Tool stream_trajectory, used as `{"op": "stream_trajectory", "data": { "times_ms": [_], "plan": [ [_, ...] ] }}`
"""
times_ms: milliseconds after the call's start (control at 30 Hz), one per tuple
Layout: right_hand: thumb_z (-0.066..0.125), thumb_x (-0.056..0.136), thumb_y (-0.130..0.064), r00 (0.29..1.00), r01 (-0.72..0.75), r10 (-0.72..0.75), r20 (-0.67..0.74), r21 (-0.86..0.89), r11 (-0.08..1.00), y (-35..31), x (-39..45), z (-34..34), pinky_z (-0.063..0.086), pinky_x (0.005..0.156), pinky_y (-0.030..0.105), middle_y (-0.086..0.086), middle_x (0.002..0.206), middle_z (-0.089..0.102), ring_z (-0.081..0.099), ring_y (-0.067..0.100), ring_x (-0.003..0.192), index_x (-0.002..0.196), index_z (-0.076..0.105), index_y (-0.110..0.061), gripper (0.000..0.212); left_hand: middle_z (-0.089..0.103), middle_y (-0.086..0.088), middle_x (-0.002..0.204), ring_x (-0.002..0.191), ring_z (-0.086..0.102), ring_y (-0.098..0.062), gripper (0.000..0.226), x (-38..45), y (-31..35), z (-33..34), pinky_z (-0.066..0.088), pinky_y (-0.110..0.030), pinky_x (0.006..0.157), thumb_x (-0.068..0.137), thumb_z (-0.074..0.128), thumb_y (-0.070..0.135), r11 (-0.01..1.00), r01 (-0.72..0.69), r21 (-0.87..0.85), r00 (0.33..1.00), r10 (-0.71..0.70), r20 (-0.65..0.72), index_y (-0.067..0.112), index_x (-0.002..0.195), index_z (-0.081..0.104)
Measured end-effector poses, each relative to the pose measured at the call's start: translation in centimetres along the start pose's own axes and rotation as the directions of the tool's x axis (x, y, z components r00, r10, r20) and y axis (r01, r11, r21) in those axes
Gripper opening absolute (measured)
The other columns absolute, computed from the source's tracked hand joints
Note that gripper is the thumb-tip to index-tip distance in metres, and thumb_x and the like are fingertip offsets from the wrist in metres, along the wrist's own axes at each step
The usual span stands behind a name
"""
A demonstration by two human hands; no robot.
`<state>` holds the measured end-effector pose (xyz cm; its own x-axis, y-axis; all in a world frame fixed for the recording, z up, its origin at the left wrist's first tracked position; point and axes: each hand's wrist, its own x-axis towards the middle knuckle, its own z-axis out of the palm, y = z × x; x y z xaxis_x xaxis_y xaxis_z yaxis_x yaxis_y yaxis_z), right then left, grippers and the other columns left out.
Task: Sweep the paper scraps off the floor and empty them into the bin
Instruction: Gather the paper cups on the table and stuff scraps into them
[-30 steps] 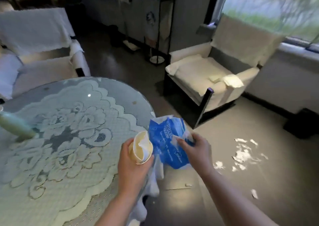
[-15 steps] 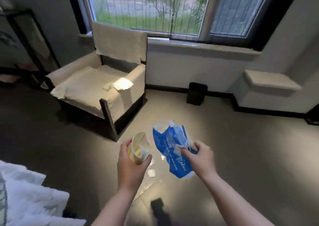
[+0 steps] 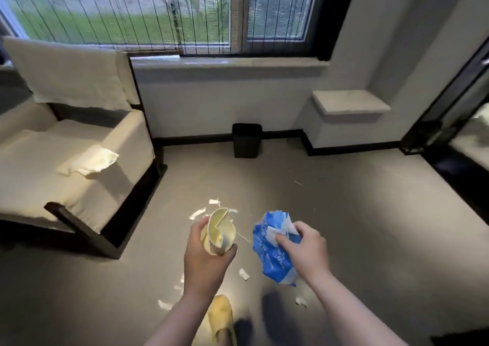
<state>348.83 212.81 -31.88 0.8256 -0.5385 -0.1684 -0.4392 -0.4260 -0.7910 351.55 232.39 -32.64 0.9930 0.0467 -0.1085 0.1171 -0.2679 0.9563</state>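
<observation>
1. Head view is showing the left hand (image 3: 205, 259) gripping a crumpled yellow paper cup (image 3: 221, 232), fingers curled round it; the right hand (image 3: 304, 245) is pinching a crushed blue packet (image 3: 272, 255); white writing on the packet is too blurred to read.
2. Paper scraps (image 3: 197, 213) are lying on the floor (image 3: 370, 226) around and beneath the hands; the black bin (image 3: 247, 140) is standing against the wall under the window, well apart.
3. Compared with half a second ago, the bin and armchair (image 3: 66, 158) are looming nearer; a yellow shoe (image 3: 221, 316) is now showing below.
</observation>
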Motion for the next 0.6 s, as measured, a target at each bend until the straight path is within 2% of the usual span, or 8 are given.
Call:
{"op": "stream_trajectory", "data": {
  "times_ms": [167,300,500,600],
  "plan": [
    [0.073,0.076,-0.022,0.999,-0.012,0.011,-0.031,-0.047,0.999,-2.4,7.9,0.3,0.039,0.053,0.026,-0.001,0.068,0.063,0.054,0.016,0.062,0.072,0.059,-0.012,0.018,0.064,0.012,0.101,0.087,0.059,0.006,0.061,9.6,1.5,3.4,0.042,-0.005,0.067,0.068,0.085,0.007,0.999,-0.031,0.031,0.996,0.028,0.081,0.044,0.102,0.049],
    [0.073,0.076,-0.025,0.997,-0.032,0.026,-0.078,-0.074,0.997,-4.6,14.2,-0.3,0.041,0.055,0.029,-0.004,0.066,0.062,0.057,0.017,0.063,0.069,0.056,-0.017,0.02,0.064,0.016,0.103,0.09,0.059,0.006,0.064,16.8,4.2,5.9,0.042,-0.007,0.067,0.068,0.084,0.009,0.998,-0.064,0.023,0.991,0.06,0.115,0.047,0.103,0.047],
    [0.074,0.077,-0.025,0.992,-0.039,0.03,-0.12,-0.072,0.997,-6.8,22.7,-0.9,0.042,0.055,0.028,-0.006,0.066,0.063,0.058,0.014,0.063,0.071,0.058,-0.015,0.019,0.064,0.021,0.099,0.091,0.059,0.008,0.063,24.1,7.0,10.5,0.043,-0.01,0.068,0.067,0.083,0.009,0.997,-0.072,0.025,0.989,0.068,0.131,0.048,0.102,0.049],
    [0.073,0.077,-0.025,0.989,-0.039,0.03,-0.144,-0.06,0.997,-6.9,27.9,-1.2,0.041,0.053,0.026,-0.005,0.066,0.063,0.057,0.012,0.061,0.073,0.059,-0.011,0.02,0.065,0.017,0.098,0.089,0.058,0.01,0.061,27.8,7.3,13.4,0.042,-0.004,0.065,0.068,0.082,0.005,0.999,-0.049,0.024,0.989,0.046,0.137,0.045,0.103,0.05]
  ]
}}
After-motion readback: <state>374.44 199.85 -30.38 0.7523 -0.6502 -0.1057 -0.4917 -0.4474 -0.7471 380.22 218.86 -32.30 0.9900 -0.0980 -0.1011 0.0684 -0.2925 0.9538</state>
